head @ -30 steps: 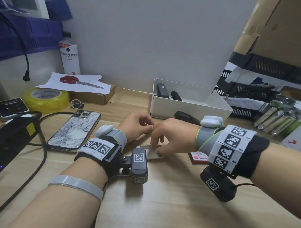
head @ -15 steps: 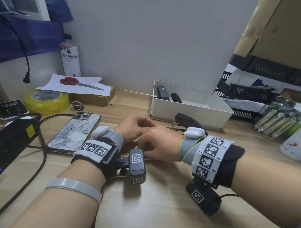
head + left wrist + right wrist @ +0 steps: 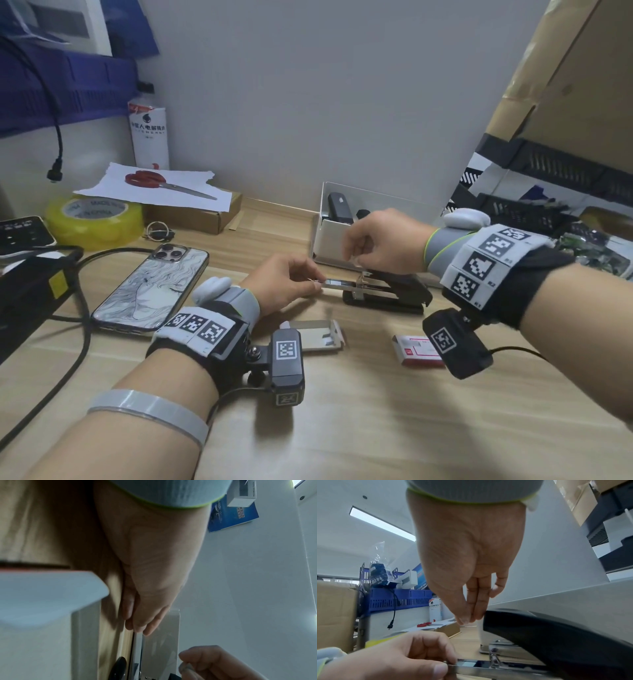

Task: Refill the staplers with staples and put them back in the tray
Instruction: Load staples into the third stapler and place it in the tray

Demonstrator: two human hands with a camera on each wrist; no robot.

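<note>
A black stapler (image 3: 394,294) lies open on the wooden desk in front of the white tray (image 3: 325,236). Its lid (image 3: 556,635) is raised and its metal magazine sticks out to the left. My left hand (image 3: 317,284) pinches the tip of that magazine (image 3: 471,669). My right hand (image 3: 354,262) hovers just above the magazine, its fingertips (image 3: 469,619) pinched on something small and grey that looks like a strip of staples (image 3: 185,668). Two more black staplers (image 3: 339,207) stand inside the tray.
An opened staple carton (image 3: 317,334) and a red staple box (image 3: 412,351) lie near the front of the desk. To the left are a phone (image 3: 150,284), a yellow tape roll (image 3: 92,219), scissors (image 3: 154,180) on paper and a black cable (image 3: 82,308). Black baskets stand at the right.
Both hands have left the staple carton and gone back and right to the stapler. The left hand now pinches the magazine tip and the right hand has risen above it.
</note>
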